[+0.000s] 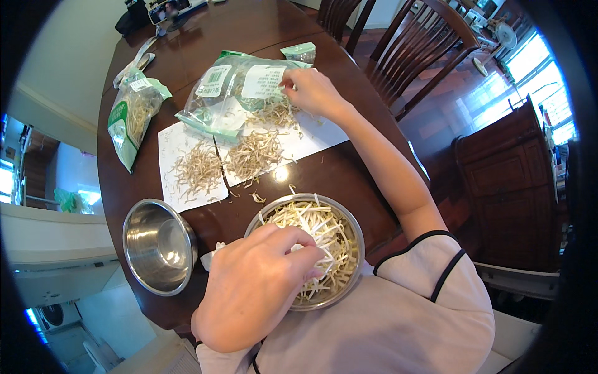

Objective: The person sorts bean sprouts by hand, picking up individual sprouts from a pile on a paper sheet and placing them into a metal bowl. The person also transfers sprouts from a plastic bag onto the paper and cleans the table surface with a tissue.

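A stainless steel bowl (359, 238) of bean sprouts (334, 229) sits at the table's near edge, against my shirt. Over its left side is my left hand (261, 280), thumb and index finger close together at the sprouts; whether a sprout is between them is hidden. My right hand (310, 91) reaches across to the far papers, fingers curled beside a large clear and green plastic bag (224, 110). Below it lie sprout roots and scraps (273, 114). I cannot tell whether these fingers hold anything. Two nearer piles of brownish scraps (254, 154) rest on white paper sheets (322, 133).
Left of the sprouts stands a second steel bowl (156, 245), with crumpled white tissue (210, 257) beside it. Another bag of sprouts (135, 112) lies at the table's (322, 173) left. A small plastic packet (299, 52) is farther back. Wooden chairs (420, 42) stand along the right side.
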### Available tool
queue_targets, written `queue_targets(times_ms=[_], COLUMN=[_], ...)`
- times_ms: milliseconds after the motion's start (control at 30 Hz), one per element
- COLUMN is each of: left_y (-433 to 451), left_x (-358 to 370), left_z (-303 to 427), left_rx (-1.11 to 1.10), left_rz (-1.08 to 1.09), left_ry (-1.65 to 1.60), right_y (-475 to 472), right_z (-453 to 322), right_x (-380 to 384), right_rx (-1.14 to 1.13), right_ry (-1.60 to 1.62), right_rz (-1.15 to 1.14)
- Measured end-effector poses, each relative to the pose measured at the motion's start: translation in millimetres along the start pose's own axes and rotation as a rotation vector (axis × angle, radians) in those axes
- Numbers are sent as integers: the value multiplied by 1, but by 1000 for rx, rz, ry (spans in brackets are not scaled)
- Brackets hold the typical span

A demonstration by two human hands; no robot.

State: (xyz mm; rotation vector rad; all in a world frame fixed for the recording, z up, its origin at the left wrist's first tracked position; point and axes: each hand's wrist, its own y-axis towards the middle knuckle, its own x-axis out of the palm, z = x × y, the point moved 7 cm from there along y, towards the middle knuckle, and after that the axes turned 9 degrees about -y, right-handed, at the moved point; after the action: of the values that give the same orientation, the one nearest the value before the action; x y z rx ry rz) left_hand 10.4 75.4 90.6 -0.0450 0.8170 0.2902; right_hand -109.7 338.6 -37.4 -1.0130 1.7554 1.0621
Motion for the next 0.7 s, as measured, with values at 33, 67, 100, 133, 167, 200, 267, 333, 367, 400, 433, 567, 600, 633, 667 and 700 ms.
queue_targets(times_ms=[33, 67, 100, 133, 167, 200, 267, 333, 367, 400, 433, 567, 600, 633, 667, 700], left_y=[0, 0, 0, 1, 1, 1, 1, 1, 2, 3, 3, 2, 2, 2, 2, 2], left_x=[0, -1, -2, -2, -2, -3, -3, -2, -3, -4, -4, -4, -4, -4, -5, -5], left_z=[-1, -1, 0, 0, 0, 0, -1, -2, -1, 0, 1, 1, 1, 0, 1, 1], left_rx=[-22, -19, -16, -12, -12, -12, -21, -37, -3, 31, 57, 62, 64, 59, 65, 63], left_rz=[-1, 2, 4, 7, 10, 13, 18, 21, 42, 63, 71, 100, 101, 96, 100, 98], left_ry=[-5, -15, -25, -35, -32, -29, -27, -27, -17, -7, 13, -2, -5, -6, -6, -5], right_y=[2, 3, 4, 4, 5, 5, 2, -2, 0, 1, 2, 1, 1, 0, 1, 1], right_z=[1, 5, 9, 9, 8, 5, -5, -18, -16, -13, -9, -2, -3, -4, -3, -3], right_x=[-2, -4, -5, -6, -2, 2, 10, 21, 19, 16, 15, 1, -2, -4, -4, -4], right_rx=[-4, 13, 29, 3, -24, -67, -171, -267, -222, -152, -84, -38, -60, -82, -90, -97], right_ry=[32, 61, 90, 131, 133, 142, 198, 287, 257, 221, 184, 166, 179, 193, 191, 189], right_rz=[34, 42, 50, 35, -39, -100, -233, -376, -309, -245, -205, -99, -81, -63, -84, -106])
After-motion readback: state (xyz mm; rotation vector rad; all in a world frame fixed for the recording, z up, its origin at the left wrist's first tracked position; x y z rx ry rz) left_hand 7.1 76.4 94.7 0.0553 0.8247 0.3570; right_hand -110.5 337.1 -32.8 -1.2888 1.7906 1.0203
